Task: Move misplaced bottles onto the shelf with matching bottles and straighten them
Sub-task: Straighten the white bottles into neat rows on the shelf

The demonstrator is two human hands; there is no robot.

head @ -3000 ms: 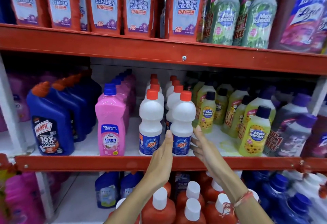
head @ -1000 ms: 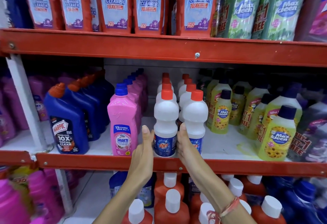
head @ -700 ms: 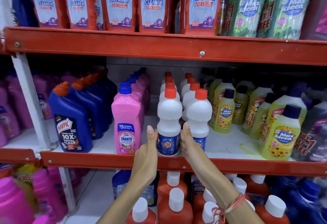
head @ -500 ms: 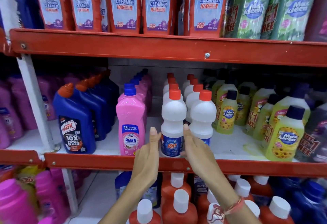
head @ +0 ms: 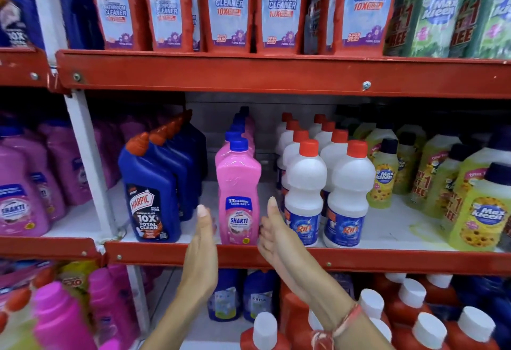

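Both hands slid left off the white red-capped plastic bottles [head: 304,194] | left hand [head: 201,253] and right hand [head: 276,236] flat, open, holding nothing — flanking the pink blue-capped plastic bottle [head: 239,192], frame centre | white rows look straight — pink row seemingly next.
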